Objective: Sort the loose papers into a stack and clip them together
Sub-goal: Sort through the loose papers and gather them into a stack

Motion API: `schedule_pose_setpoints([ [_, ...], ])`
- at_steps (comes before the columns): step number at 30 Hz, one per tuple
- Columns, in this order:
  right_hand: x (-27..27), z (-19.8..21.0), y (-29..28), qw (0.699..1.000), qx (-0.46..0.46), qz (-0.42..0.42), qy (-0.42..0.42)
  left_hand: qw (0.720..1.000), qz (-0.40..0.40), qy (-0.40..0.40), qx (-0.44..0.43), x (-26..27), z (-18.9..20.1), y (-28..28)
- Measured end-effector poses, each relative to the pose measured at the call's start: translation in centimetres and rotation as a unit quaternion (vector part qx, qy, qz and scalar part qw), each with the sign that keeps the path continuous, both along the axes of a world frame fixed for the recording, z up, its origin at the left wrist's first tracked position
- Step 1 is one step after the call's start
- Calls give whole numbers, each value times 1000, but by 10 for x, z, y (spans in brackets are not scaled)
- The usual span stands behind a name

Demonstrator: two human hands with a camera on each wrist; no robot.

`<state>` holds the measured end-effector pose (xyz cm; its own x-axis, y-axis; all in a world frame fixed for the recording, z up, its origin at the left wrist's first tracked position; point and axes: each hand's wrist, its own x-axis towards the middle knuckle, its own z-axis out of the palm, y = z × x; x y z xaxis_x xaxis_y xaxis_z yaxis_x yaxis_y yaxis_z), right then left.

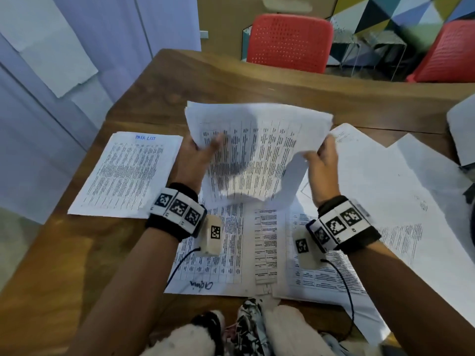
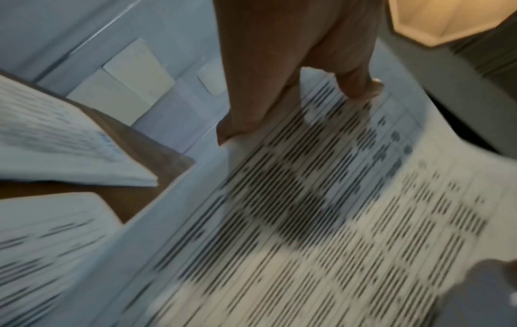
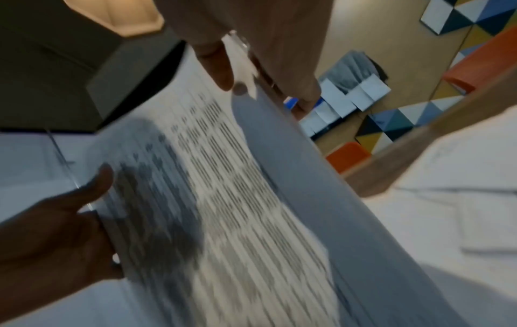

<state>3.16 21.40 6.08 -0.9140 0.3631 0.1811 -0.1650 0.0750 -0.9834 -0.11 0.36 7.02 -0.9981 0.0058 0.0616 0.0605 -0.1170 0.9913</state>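
A bundle of printed sheets (image 1: 257,150) hangs above the wooden table (image 1: 231,83), bowed in the middle, and shows blurred as the held sheets (image 2: 321,210) and as the same bundle (image 3: 238,199) in the wrist views. My left hand (image 1: 198,155) grips its left edge, thumb on the printed face. My right hand (image 1: 321,160) pinches its right edge. A flat stack headed "TASK LIST" (image 1: 128,173) lies to the left. More printed sheets (image 1: 257,247) lie spread under my wrists, and blank-backed sheets (image 1: 401,188) fan out to the right. No clip is in view.
Two red chairs (image 1: 290,42) (image 1: 447,55) stand beyond the table's far edge. A grey-white object (image 1: 462,132) sits at the table's right edge. Bare wood shows at the far side and at the near left. Patterned clothing (image 1: 246,327) lies at the near edge.
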Motion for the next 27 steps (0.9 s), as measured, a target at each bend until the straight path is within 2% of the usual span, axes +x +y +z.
schedule_pose_setpoints([
  [2, 3, -15, -9, 998, 26, 18, -47, 999, -6, -34, -40, 6, -13, 4],
  [4, 1, -14, -15, 998, 27, 18, -47, 998, 17, -43, -42, 7, -14, 6],
  [7, -3, 9, -19, 1000, -6, 0, 16, 999, 43, -18, -24, -1, 3, 1],
  [10, -3, 25, -23, 996, -50, -3, 68, 999, 34, 23, -7, -6, 15, -11],
  [13, -1, 7, -28, 998, -44, -18, 27, 999, 22, -5, -23, -6, 2, -20],
  [18, 4, -25, -38, 996, 53, -22, -63, 991, -61, -91, -83, 14, -39, -27],
  [21, -6, -22, -44, 996, 39, -54, -59, 984, -37, -120, -124, 13, -57, -34],
  [23, -14, -19, -50, 996, 27, -69, -43, 985, -14, -110, -131, 4, -57, -43],
  [27, -28, -28, -77, 992, 89, -49, -79, 984, 14, -107, -141, -21, -37, -77],
])
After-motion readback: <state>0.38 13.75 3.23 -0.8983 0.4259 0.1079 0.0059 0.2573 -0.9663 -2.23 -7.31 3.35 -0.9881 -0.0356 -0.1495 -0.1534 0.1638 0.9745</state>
